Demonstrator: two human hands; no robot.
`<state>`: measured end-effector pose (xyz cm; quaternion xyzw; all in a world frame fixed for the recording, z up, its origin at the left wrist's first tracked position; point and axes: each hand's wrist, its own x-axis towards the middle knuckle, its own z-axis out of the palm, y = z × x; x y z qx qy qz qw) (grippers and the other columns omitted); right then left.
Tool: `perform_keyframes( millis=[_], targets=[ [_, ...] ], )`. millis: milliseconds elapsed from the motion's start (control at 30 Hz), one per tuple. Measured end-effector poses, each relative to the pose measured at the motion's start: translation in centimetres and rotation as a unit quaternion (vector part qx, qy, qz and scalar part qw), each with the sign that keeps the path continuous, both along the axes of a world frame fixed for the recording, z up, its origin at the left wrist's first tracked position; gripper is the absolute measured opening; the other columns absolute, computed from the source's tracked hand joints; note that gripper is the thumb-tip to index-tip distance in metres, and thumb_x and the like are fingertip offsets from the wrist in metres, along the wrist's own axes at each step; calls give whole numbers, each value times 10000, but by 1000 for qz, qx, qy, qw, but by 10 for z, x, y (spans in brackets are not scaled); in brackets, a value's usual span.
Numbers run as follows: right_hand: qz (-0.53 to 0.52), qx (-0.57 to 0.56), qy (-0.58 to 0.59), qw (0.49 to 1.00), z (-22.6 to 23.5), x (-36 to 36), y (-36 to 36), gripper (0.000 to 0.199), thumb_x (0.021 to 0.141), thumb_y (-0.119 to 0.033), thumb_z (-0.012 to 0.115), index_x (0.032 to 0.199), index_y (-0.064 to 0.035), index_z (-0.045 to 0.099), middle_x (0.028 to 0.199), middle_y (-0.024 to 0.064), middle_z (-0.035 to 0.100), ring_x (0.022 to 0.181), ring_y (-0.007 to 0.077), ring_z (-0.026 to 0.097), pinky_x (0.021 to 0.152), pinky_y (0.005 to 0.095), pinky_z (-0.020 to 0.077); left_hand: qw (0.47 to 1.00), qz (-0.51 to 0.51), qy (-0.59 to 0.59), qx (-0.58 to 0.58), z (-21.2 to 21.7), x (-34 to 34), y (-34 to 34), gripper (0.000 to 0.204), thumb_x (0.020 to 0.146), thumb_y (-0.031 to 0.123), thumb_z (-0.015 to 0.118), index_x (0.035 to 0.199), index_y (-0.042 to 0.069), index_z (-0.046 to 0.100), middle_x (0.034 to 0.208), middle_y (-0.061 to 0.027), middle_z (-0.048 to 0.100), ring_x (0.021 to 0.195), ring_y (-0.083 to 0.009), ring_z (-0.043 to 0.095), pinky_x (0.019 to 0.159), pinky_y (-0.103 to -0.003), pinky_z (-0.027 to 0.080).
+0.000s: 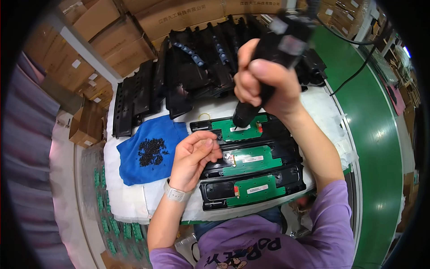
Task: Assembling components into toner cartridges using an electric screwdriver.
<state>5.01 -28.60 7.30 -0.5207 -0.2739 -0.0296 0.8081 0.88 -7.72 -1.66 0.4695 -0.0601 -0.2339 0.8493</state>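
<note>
My right hand [273,83] is wrapped around a black electric screwdriver [245,113], its tip pointing down at the farthest green circuit board [219,135]. That board lies in a black plastic panel [280,131]. Nearer to me are two similar panels, holding a middle circuit board [273,155] and a near circuit board [269,193]; each has a white label. At the left end of the far and middle panels, my left hand [192,157] is closed in a pinch; anything between its fingertips is too small to make out. Left of it, small black screws [152,151] are piled on a blue cloth [130,168].
Large black plastic parts [188,85] stand across the back of the white-covered table [127,201]. Cardboard boxes [179,18] are stacked behind. More green boards [127,231] sit in clear trays at lower left. A black cable [351,76] hangs at the right.
</note>
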Motion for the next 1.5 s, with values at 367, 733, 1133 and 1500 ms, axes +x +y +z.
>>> perform_keyframes(
  millis=[367, 733, 1133, 1500],
  targets=[
    [58, 92, -82, 991, 7, -20, 5, 353, 837, -378, 499, 971, -56, 451, 572, 4, 443, 407, 108, 412, 502, 286, 413, 999, -13, 26, 31, 5, -3, -4, 233, 914, 144, 508, 1070, -26, 530, 918, -132, 629, 776, -164, 638, 691, -244, 525],
    [44, 101, -54, 992, -3, -22, 15, 333, 843, -357, 504, 962, -53, 442, 567, 13, 444, 409, 112, 412, 488, 287, 404, 999, -19, 42, 17, 6, -4, -4, 242, 909, 151, 517, 1070, -30, 518, 881, -113, 630, 713, -141, 636, 637, -219, 526],
    [28, 111, -60, 992, -7, -20, 17, 329, 851, -365, 487, 979, -65, 445, 582, 6, 441, 414, 103, 397, 501, 281, 398, 998, 12, 61, 24, 8, -6, -7, 225, 915, 151, 505, 1052, -27, 525, 841, -99, 616, 665, -129, 609, 597, -212, 506],
    [44, 151, -88, 984, 0, -18, 9, 311, 851, -312, 460, 1012, -45, 455, 577, 21, 442, 419, 122, 420, 509, 302, 410, 834, 91, -280, 466, 29, 13, 37, 126, 841, 87, 537, 808, -19, 597, 523, -97, 520, 447, -140, 488, 461, -271, 372]
  ],
)
